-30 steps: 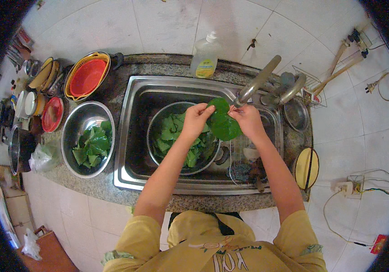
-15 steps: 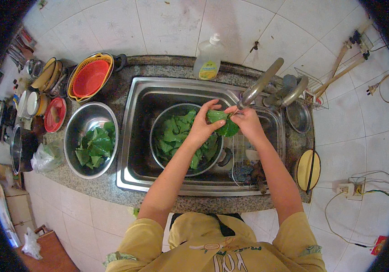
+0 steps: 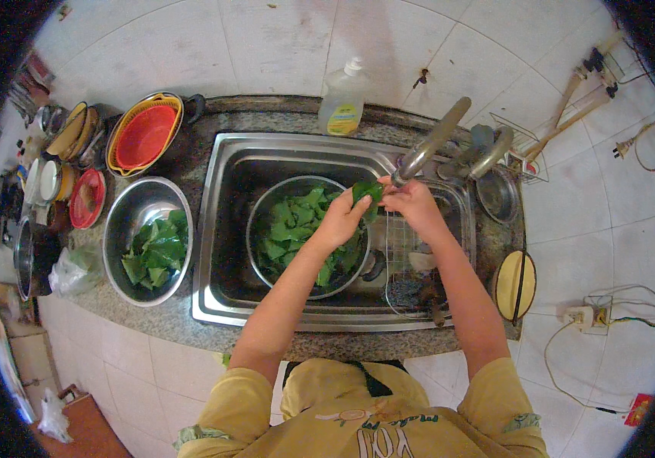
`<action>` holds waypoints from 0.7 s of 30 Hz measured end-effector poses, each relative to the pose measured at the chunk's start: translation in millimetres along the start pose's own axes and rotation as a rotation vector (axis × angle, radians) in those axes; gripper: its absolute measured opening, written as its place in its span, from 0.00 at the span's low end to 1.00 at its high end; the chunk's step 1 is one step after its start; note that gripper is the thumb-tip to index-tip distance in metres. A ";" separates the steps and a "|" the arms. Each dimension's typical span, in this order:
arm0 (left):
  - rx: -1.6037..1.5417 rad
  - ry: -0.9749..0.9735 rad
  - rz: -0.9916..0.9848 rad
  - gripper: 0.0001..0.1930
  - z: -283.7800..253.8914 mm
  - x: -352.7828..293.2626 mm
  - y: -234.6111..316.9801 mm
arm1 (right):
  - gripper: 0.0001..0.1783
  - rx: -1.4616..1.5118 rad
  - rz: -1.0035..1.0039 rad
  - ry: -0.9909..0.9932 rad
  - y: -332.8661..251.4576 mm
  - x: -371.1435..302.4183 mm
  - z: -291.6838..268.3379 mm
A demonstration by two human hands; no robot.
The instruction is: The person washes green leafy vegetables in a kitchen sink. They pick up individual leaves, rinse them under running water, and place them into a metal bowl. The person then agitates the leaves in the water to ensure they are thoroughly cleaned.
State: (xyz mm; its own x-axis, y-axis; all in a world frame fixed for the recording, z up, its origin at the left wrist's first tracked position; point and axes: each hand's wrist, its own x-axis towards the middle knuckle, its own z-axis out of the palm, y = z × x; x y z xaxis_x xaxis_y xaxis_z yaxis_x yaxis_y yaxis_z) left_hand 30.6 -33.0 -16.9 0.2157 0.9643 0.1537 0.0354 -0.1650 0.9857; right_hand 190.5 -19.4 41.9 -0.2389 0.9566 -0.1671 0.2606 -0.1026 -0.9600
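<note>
My left hand (image 3: 342,219) is closed around a green leaf (image 3: 368,197), with the thumb pressed over it. Beside it, my right hand (image 3: 411,206) pinches at the leaf's far right end, just below the faucet; what lies between those fingertips is too small to make out, though a stem seems likely hidden there. Both hands are above the right rim of a round pan (image 3: 251,252) in the sink. Many torn green leaves (image 3: 297,225) fill that pan. Left of the sink, a steel bowl (image 3: 117,263) holds more whole-looking leaves (image 3: 158,248).
The metal sink (image 3: 209,229) has a wire rack (image 3: 400,259) at its right. A curved faucet (image 3: 434,141) rises behind my right hand. A soap bottle (image 3: 342,103) stands at the back. Red and yellow baskets (image 3: 144,137), a plastic bag (image 3: 75,271) and a yellow oval object (image 3: 516,286) line the counter.
The leaf, spread out and broad earlier, is now folded and gathered in my left hand. The left fingers, raised before, have curled around it. My right hand stays near the faucet.
</note>
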 end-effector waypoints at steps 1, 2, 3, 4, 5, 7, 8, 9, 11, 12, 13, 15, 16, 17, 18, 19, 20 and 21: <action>-0.036 -0.021 0.033 0.11 0.9 1.6 4.5 | 0.12 -0.082 0.018 0.036 6.4 1.5 -1.6; -0.073 -0.042 0.067 0.11 1.7 3.0 8.8 | 0.12 -0.163 0.036 0.073 10.2 1.9 -3.2; -0.094 -0.046 -0.001 0.11 0.3 3.2 11.4 | 0.11 -0.212 0.018 0.109 11.1 2.6 -2.7; -0.116 -0.049 -0.069 0.11 -1.1 3.4 13.6 | 0.10 -0.261 -0.001 0.146 11.7 3.1 -2.2; -0.138 -0.052 -0.136 0.11 -2.6 3.6 15.8 | 0.09 -0.310 -0.019 0.183 12.1 3.6 -1.8; -0.147 -0.005 -0.075 0.11 -6.6 5.0 20.2 | 0.08 -0.194 -0.003 0.184 6.4 -1.0 3.3; -0.151 0.018 -0.044 0.12 -8.3 6.0 20.9 | 0.08 -0.136 0.005 0.185 4.6 -2.6 5.1; -0.175 0.021 -0.060 0.11 -8.9 7.2 20.8 | 0.08 -0.187 -0.037 0.189 9.7 -1.9 4.0; -0.223 0.026 -0.093 0.10 -9.1 8.8 20.1 | 0.07 -0.288 -0.119 0.197 24.3 1.0 0.2; -0.291 0.031 -0.087 0.09 -6.9 8.7 19.7 | 0.07 -0.271 -0.091 0.181 24.4 1.8 -0.2; -0.359 0.037 -0.082 0.08 -2.6 8.8 19.4 | 0.07 -0.253 -0.063 0.165 24.2 2.8 -0.6; -0.323 0.023 -0.077 0.08 -0.2 8.5 13.9 | 0.07 -0.261 -0.044 0.150 22.1 3.5 0.1; -0.219 0.004 -0.079 0.08 0.1 8.8 7.1 | 0.07 -0.287 -0.052 0.152 19.5 3.4 1.1; -0.115 -0.015 -0.081 0.08 -0.2 9.1 2.9 | 0.08 -0.313 -0.061 0.153 16.2 3.1 2.5; 0.063 -0.016 -0.128 0.10 -5.9 8.9 10.4 | 0.08 -0.301 -0.092 0.161 12.2 1.7 4.2; 0.000 -0.017 -0.149 0.12 -6.9 9.7 7.2 | 0.09 -0.289 -0.124 0.170 6.8 0.0 7.3; -0.063 -0.019 -0.171 0.14 -7.0 10.6 1.9 | 0.09 -0.278 -0.156 0.178 2.0 -1.5 8.8; -0.124 -0.017 -0.194 0.15 -8.1 10.5 3.4 | 0.09 -0.285 -0.115 0.178 -2.6 -2.0 9.4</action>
State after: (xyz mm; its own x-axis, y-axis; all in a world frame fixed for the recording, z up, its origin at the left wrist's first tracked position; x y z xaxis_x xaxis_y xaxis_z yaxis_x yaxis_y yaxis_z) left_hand 25.1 -21.7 -11.3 0.2327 0.9718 -0.0392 -0.0424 0.0504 0.9978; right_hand 181.5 -23.7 42.6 -0.1220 0.9925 0.0041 0.4979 0.0648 -0.8648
